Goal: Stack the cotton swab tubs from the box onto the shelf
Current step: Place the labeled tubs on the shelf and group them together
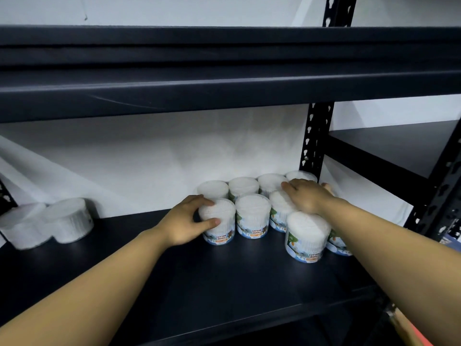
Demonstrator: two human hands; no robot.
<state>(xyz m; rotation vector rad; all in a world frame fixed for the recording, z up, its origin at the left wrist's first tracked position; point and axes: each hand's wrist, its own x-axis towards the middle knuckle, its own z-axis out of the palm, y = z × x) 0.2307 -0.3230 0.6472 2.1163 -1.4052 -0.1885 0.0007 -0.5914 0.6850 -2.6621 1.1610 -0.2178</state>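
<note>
Two hands on tubs. My left hand (183,222) has thumb and fingers wrapped round the left-end tub (219,224) of the middle row, a firm half-closed grip on its upper side. My right hand (308,196) lies flat, palm down, fingers spread over the lid of the right middle tub (280,212); whether any fingers curl round it I cannot tell.

Tubs sit in a cluster at the right rear of the shelf (174,275): a back row (243,187) of four against the wall, a middle row in front, the centre tub (253,216) between my hands. One front tub (305,237) stands forward under my right wrist, and another peeks out behind my right forearm.

Risks: my right wrist is touching or just above the front tub, so a sweep could knock it forward toward the shelf edge. Squeezing the left-end tub sideways may shove the middle row crooked. The lids look smooth, so a second layer might slide.

Two side-lying tubs (47,224) rest far left, well apart from the cluster. Shelf is dark and matte, with another board close overhead, a perforated black upright (315,138) at the rear right, and a white wall behind. The box itself isn't identifiable here.
</note>
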